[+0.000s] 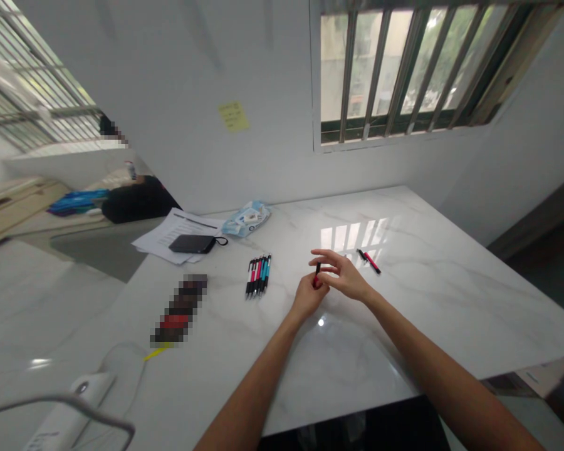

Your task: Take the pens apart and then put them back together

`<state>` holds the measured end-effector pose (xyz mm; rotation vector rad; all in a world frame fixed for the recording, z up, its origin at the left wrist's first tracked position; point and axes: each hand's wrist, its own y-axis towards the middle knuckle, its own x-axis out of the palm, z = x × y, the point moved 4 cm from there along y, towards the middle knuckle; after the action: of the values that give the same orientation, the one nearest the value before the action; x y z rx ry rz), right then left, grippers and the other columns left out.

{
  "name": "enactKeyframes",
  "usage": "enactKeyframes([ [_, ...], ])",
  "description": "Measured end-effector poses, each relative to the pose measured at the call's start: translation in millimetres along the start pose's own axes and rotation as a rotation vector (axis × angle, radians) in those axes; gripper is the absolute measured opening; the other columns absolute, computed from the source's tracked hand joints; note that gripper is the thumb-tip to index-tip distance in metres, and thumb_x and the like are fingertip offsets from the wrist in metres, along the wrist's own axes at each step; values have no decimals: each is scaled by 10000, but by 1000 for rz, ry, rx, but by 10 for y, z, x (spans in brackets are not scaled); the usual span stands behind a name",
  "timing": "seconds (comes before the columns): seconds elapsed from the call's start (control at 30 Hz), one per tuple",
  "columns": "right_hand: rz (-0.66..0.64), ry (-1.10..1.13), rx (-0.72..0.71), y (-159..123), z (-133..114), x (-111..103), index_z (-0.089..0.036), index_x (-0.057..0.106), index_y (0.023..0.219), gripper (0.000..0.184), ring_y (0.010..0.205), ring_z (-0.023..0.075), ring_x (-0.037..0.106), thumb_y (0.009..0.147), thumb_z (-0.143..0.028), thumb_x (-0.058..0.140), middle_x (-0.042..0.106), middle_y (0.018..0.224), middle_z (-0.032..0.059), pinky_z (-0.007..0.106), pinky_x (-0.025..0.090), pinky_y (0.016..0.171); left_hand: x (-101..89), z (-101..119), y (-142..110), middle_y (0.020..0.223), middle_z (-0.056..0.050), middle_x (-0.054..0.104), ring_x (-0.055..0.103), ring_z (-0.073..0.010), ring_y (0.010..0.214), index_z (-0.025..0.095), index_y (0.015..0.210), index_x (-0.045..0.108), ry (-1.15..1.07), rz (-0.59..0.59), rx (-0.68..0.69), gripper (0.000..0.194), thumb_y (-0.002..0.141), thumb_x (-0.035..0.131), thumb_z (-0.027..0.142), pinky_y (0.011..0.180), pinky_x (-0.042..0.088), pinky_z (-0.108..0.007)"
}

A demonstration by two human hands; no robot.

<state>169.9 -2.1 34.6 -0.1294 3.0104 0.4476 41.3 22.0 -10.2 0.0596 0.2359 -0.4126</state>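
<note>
Pen, red and black, is pinched in the left hand, near the middle of the white marble table; the right hand is loosely spread, its fingers reaching over the pen. Both hands are on this one small pen, so it needs a steady pinch; a row of pens lies to the left, and two pens lie to the right.

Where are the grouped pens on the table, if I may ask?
In the head view, the grouped pens lie on the marble table, just left of the left hand and to the right of the black pouch.
</note>
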Motion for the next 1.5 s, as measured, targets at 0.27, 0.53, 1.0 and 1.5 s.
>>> enactKeyframes([
  [0.27,-42,26,3,-18,-14,17,-252,587,1392,583,1062,199,710,817,-183,652,746,1098,47,457,533,1066,21,57,-3,589,61,360,320,-104,586,187,651,502,9,-34,22,150,702,625,256,563,238,-258],
  [0.53,13,-58,7,-11,22,-6,-269,636,1311,492,955,163,683,826,-249,721,693,991,4,411,549,1016,27,14,-2,574,67,323,286,-98,589,216,582,351,2,-19,13,290,681,614,285,563,213,-263],
  [1.0,58,-65,2,4,-16,-77,-259,676,1235,462,980,181,680,785,-270,781,703,989,11,408,533,1007,63,33,-24,588,74,298,264,-97,588,217,596,330,0,-35,28,212,632,538,208,566,207,-272],
  [1.5,80,-33,-4,92,-247,-135,-237,641,1315,551,984,200,723,791,-315,796,756,984,37,420,543,1000,11,75,-24,604,82,315,277,-102,599,220,649,340,-52,-63,55,310,721,629,306,602,257,-265],
])
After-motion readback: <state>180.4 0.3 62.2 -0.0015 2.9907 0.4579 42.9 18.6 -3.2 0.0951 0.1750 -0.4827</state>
